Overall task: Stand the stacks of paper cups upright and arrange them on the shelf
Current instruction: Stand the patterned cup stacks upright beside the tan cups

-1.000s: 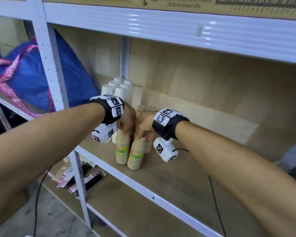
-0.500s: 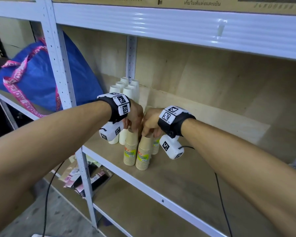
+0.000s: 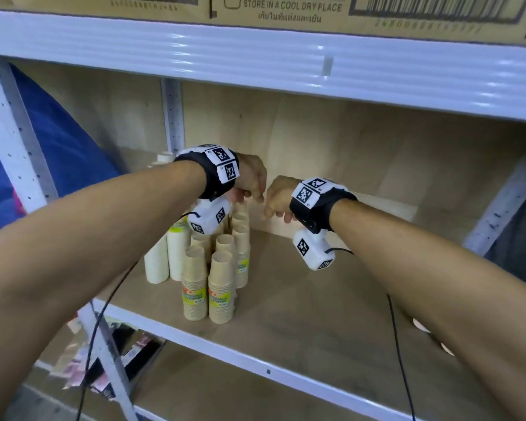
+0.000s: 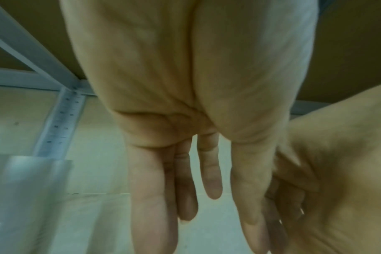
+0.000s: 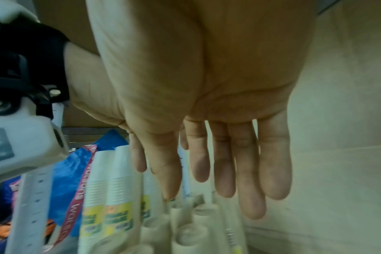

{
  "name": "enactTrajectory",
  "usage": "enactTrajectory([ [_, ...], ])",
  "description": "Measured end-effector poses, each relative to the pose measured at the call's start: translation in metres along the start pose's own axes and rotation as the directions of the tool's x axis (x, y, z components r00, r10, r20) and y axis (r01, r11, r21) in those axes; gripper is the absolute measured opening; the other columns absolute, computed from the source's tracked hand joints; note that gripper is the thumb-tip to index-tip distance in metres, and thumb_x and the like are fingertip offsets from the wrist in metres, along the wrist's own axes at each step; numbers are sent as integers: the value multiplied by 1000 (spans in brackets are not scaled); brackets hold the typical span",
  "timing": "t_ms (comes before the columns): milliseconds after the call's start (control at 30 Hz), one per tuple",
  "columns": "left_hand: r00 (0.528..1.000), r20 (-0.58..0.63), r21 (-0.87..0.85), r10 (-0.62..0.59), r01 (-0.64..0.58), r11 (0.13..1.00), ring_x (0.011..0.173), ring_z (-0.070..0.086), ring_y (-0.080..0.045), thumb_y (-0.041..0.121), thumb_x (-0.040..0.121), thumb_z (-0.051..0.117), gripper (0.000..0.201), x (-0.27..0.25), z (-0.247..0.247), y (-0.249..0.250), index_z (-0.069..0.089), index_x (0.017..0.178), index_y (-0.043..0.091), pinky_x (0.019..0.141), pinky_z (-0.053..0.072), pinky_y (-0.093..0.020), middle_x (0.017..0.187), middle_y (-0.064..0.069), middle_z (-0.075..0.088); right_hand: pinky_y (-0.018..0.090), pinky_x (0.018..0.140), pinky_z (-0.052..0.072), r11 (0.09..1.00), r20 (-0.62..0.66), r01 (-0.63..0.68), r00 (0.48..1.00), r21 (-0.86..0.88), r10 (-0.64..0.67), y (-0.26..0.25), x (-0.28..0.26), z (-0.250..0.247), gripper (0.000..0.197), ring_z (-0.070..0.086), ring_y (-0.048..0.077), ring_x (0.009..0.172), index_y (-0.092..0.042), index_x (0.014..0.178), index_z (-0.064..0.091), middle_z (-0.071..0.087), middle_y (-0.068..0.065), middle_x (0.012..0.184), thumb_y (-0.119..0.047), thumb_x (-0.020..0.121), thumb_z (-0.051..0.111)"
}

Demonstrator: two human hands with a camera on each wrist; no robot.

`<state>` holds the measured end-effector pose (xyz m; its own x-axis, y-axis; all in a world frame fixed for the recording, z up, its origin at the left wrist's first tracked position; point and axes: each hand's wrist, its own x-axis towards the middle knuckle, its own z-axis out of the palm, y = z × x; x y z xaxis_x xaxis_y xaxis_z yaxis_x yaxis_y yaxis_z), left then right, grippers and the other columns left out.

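Both hands lifted off the brown cups [image 3: 222, 284], now upright on the shelf [image 3: 286, 299]; left hand [image 3: 251, 180] and right hand [image 3: 278, 197] released, fingers hanging loose. Arranging looks nearly finished.

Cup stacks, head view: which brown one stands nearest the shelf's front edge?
The brown stack at front right of the cluster, its base nearest the white shelf edge; its neighbour stands slightly further back.

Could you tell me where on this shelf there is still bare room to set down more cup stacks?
The wooden shelf board is bare right of the brown paper cup stacks, below the right hand. The left corner is crowded: white paper cup stacks beside the brown ones.
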<state>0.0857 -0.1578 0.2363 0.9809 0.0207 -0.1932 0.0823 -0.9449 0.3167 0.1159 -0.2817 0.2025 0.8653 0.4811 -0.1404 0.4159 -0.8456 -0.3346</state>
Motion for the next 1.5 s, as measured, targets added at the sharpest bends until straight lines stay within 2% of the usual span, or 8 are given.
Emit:
enactTrajectory([
  [200,983,56,-14,174,-174,985,88,73,-28,23,80,79,29,45,23,66,66,104,16,77,62,-40,90,-8,68,42,71,61,969,-58,-248,967,15,249,86,-15,-31,36,74,24,69,-13,86,68,74,5,82,-37,64,83],
  [500,914,105,-60,391,-386,920,70,65,-18,28,80,79,32,85,100,158,65,107,21,61,56,-27,86,-4,63,42,77,59,804,-140,-594,795,14,590,266,-55,-25,67,69,26,78,-16,96,62,67,0,86,-51,43,84],
  [733,863,79,-105,499,-491,865,110,56,-22,39,81,75,50,107,184,210,59,123,17,81,43,-25,124,-1,53,34,87,45,707,-201,-686,678,171,707,300,-141,14,53,57,34,117,-7,122,62,60,14,127,-34,78,75],
  [900,886,111,-275,451,-409,870,107,61,-19,43,76,78,55,123,250,228,64,120,14,92,51,-30,123,-3,63,35,102,40,647,-189,-700,621,302,760,326,-166,52,56,48,33,127,-5,137,47,49,18,139,-25,89,67],
  [1033,872,99,-440,479,-393,807,109,60,-16,53,67,79,72,130,290,238,55,128,21,97,49,-34,124,2,63,24,95,41,586,-181,-707,565,395,805,341,-172,76,80,50,30,126,-8,147,30,45,12,143,-34,81,69],
  [1233,886,58,-549,460,-356,756,117,58,-18,42,66,83,79,128,323,250,48,133,17,99,47,-34,126,2,59,28,93,43,538,-145,-713,536,450,831,345,-171,95,93,47,33,129,-13,155,8,30,18,149,-27,83,65],
  [1333,903,61,-619,425,-300,726,112,59,-19,22,68,85,72,129,330,257,48,129,11,91,47,-29,122,-2,59,36,102,40,539,-166,-687,533,488,830,348,-168,106,106,43,36,132,-22,156,-1,22,18,152,-45,75,65],
  [1500,931,109,-604,349,-217,767,124,50,-26,38,52,86,119,126,339,268,21,149,11,103,45,-41,138,-7,47,44,102,44,575,-197,-672,554,467,809,352,-165,116,110,46,40,126,-26,153,-6,23,19,149,-47,73,68],
])
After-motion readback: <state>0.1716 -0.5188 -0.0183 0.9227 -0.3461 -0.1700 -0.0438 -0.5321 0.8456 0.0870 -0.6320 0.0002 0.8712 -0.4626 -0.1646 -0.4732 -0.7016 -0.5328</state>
